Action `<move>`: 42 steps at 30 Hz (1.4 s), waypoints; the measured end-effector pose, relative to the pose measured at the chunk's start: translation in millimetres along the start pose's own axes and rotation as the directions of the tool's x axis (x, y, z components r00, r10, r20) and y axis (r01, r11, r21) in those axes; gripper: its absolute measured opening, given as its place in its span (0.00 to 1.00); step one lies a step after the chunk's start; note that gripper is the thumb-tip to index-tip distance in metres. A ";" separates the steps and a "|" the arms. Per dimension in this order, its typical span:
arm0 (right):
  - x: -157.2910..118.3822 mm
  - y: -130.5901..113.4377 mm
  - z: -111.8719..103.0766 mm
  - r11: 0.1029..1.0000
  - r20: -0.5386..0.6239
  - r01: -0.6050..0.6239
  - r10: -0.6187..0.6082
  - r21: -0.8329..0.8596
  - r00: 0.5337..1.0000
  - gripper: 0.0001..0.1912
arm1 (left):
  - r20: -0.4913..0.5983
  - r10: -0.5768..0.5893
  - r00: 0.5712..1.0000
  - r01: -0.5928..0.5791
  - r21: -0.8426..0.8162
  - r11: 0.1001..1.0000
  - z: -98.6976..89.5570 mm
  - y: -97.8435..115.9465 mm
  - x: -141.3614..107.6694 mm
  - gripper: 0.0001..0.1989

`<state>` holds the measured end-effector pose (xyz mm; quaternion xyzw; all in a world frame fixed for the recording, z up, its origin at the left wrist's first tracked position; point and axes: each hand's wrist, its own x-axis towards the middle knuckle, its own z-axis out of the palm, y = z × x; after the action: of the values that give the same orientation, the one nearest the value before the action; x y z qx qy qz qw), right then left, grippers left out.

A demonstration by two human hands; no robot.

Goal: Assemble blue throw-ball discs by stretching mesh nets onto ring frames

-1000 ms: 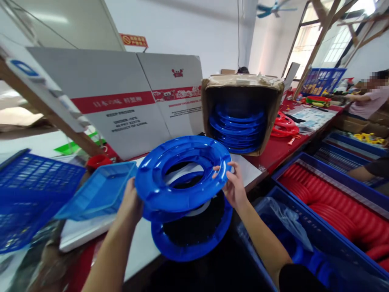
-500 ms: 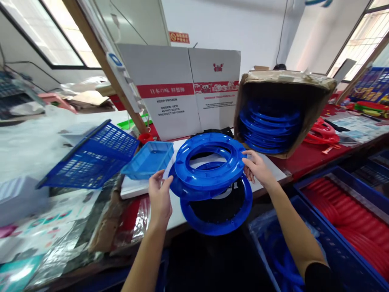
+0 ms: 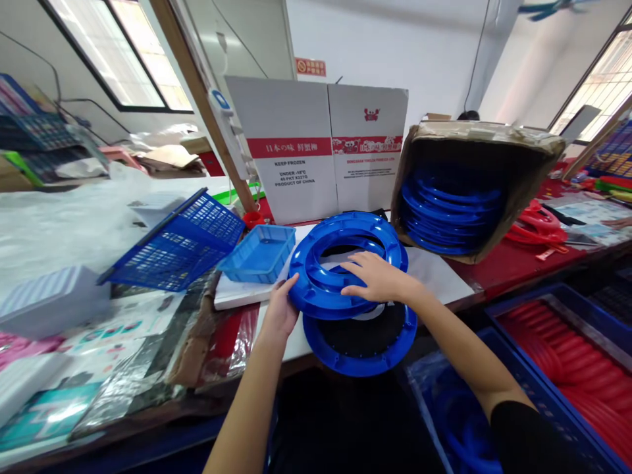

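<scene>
A glossy blue plastic ring (image 3: 305, 266) lies tilted over another blue ring (image 3: 365, 364), which has a black middle. Part of a further blue rim shows through the upper ring's opening. My left hand (image 3: 282, 311) grips the upper ring at its left edge, thumb on the rim and its other fingers mostly hidden. Over the ring's right front reaches my right hand (image 3: 378, 276), fingers stretched out and apart. Whether its fingertips touch the plastic, I cannot tell.
An open carton (image 3: 484, 131) holding several stacked blue rings stands behind right. To the left are a shallow blue tray (image 3: 261, 253) and a tilted blue basket (image 3: 182, 247). Red coiled tubing (image 3: 567, 368) fills a crate at lower right. A white printed box (image 3: 296, 178) stands behind.
My right hand has left the upper ring's right edge and moved left over its front, fingers now spread. My left hand stays at the left edge. The view has shifted slightly.
</scene>
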<state>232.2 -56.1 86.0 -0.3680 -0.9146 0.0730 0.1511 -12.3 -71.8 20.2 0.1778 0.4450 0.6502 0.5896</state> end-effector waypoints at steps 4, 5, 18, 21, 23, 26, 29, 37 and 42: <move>33.0 3.1 -9.2 0.977 0.283 -0.121 0.069 0.174 0.957 0.35 | 0.034 -0.048 0.998 0.048 -0.015 0.999 3.3 9.4 -2.4 0.17; 38.1 2.8 -12.1 0.968 0.260 -0.109 0.048 0.228 0.964 0.36 | 0.053 -0.038 0.998 0.040 -0.029 0.999 5.1 9.7 -4.4 0.17; 31.1 34.1 -23.5 0.909 0.320 -0.055 -0.089 0.414 0.943 0.56 | 0.376 0.014 0.927 0.131 -0.356 0.925 52.0 -28.7 -11.7 0.38; 32.6 42.7 -23.5 0.900 0.313 -0.077 -0.068 0.430 0.947 0.51 | 0.382 -0.011 0.924 0.199 -0.455 0.868 56.4 -31.9 -5.3 0.35; 33.9 45.7 -23.1 0.908 0.281 -0.078 -0.045 0.412 0.959 0.50 | 0.381 -0.026 0.924 0.229 -0.499 0.836 57.9 -34.0 -0.7 0.34; 36.1 49.3 -22.1 0.908 0.262 -0.094 -0.017 0.408 0.965 0.50 | 0.380 -0.082 0.921 0.273 -0.484 0.831 60.8 -38.8 5.2 0.34; 38.8 54.3 -22.0 0.892 0.329 -0.163 0.017 0.421 0.944 0.54 | 0.391 -0.102 0.915 0.296 -0.476 0.828 67.5 -44.2 7.9 0.34; 45.7 59.7 -31.0 0.876 0.419 -0.175 -0.034 0.450 0.907 0.66 | 0.344 -0.090 0.934 0.254 -0.468 0.847 92.4 -40.6 -4.0 0.36; 41.5 50.7 -44.8 0.890 0.439 -0.176 -0.030 0.420 0.898 0.78 | 0.340 -0.096 0.936 0.248 -0.438 0.864 102.4 -39.8 -14.6 0.37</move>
<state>251.6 10.2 125.1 -0.3324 -0.8681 0.3679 0.0216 92.9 -51.2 48.6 0.0856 0.1894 0.6475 0.7331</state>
